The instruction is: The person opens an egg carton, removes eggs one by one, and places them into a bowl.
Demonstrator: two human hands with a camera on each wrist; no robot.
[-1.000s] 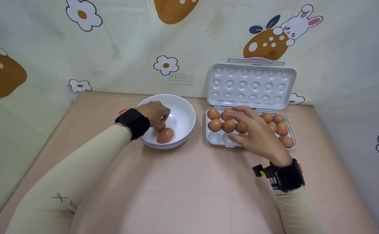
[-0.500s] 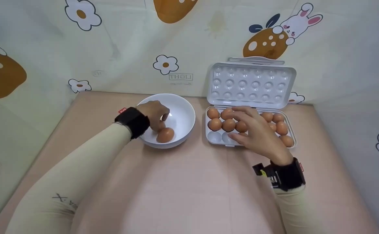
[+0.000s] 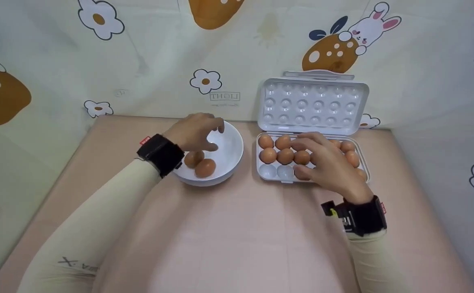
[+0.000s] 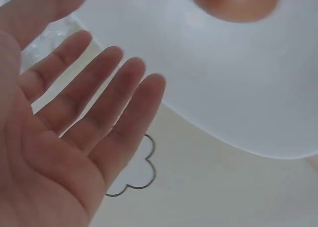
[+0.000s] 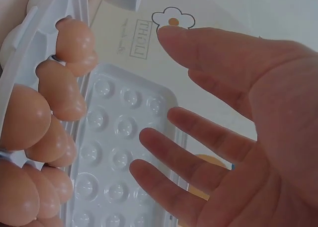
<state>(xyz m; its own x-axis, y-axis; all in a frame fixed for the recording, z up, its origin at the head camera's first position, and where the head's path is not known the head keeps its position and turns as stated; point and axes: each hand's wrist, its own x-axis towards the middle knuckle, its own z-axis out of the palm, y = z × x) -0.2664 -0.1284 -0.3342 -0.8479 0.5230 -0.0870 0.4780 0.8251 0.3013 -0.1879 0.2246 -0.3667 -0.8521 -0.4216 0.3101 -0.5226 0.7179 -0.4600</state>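
My left hand (image 3: pixel 194 132) hovers over the white bowl (image 3: pixel 231 152), thumb and fingers spread apart. Two brown eggs, a rear egg (image 3: pixel 193 158) and a front egg (image 3: pixel 205 168), lie side by side in the bowl below it. In the left wrist view the palm and straight fingers (image 4: pixel 136 117) hold nothing, and one egg (image 4: pixel 236 1) shows inside the bowl. Over the egg box (image 3: pixel 258 162) is my right hand (image 3: pixel 332 167), fingers loosely bent and palm bare in the right wrist view. It covers some of the brown eggs (image 3: pixel 285 156) in the box.
The box's dimpled lid (image 3: pixel 314 103) stands raised at the back, leaning near the patterned cloth (image 3: pixel 147 81). Two front-left hollows (image 3: pixel 268 171) of the box hold no egg. A pink cloth (image 3: pixel 220 236) covers the table.
My left hand has let go of an egg in the bowl, lifted, and spread its fingers; that egg now lies beside the other. The right hand has shifted slightly to the right.
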